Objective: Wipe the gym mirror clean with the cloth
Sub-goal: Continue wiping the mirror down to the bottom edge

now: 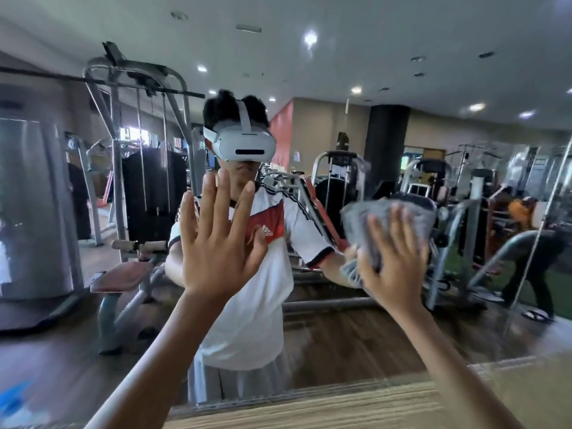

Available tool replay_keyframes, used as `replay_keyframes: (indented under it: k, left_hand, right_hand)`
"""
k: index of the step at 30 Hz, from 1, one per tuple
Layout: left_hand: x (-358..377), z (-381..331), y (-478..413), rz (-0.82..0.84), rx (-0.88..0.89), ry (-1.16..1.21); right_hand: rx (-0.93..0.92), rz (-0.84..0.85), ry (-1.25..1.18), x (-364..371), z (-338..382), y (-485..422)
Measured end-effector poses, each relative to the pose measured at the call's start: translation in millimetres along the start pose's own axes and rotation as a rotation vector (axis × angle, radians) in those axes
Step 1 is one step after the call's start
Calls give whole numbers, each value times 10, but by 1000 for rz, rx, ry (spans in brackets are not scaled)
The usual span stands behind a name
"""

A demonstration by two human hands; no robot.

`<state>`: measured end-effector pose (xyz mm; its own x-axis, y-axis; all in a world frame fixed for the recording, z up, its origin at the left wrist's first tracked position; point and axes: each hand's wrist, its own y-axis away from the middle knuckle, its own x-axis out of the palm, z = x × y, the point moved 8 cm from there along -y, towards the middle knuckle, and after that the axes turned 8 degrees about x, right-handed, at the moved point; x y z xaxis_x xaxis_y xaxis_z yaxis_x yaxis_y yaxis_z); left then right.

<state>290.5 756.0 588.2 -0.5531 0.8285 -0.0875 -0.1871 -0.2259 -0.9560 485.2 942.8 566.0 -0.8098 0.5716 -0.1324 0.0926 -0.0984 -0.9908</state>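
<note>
Now, at the gym mirror (340,342), listed as seen from beside the person:

Item, left hand (216,243): raised, palm laid flat against the glass, fingers straight, spread and pointing up, thumb out to the right. It holds nothing and meets its own reflection.

Item, right hand (393,264): raised to about the same height and well apart from the left. The fingers are straight and fanned, pressing the cloth against the glass. No finger is curled round it.

Item, cloth (387,212): grey, bunched and blurred. It is pinned between the right palm and the mirror, right of the reflected figure, at about the height of that figure's chest. It shows above the fingertips and again below the thumb, so its longer run slants from lower left to upper right. Its edges are too smeared to trace exactly.

Item, reflections: the person's white headset (244,145) and a white and red jersey (257,289). A cable weight machine (139,150) stands to the left. A second person (532,252) is bent over at the far right.

Item, pale wood-grain surface (309,410): runs along under the mirror's lower edge.

Item, blue blur (15,400): bottom left corner, not identifiable.
</note>
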Motion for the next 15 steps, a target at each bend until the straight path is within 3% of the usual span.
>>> replay_keyframes:
  k: [2, 4, 6, 11, 13, 15]
  left_hand:
    - [7, -2, 2, -2, -8, -15]
    - [4, -2, 6, -9, -2, -9]
    - [-7, -4, 12, -20, 15, -10]
    - [-39, 16, -13, -29, 21, 10]
    - [-74, 2, -28, -12, 8, 5]
    - [-104, 28, -124, 19, -6, 0]
  right_hand:
    - [346, -109, -24, -85, -199, -369]
    - [504, -138, -57, -70, -60, -610]
    - [404, -131, -56, -13, 285, -661]
    - [-330, 68, 41, 112, 697, -28]
    - [-337, 83, 21, 37, 439, -102]
    - [-91, 15, 10, -42, 151, -507]
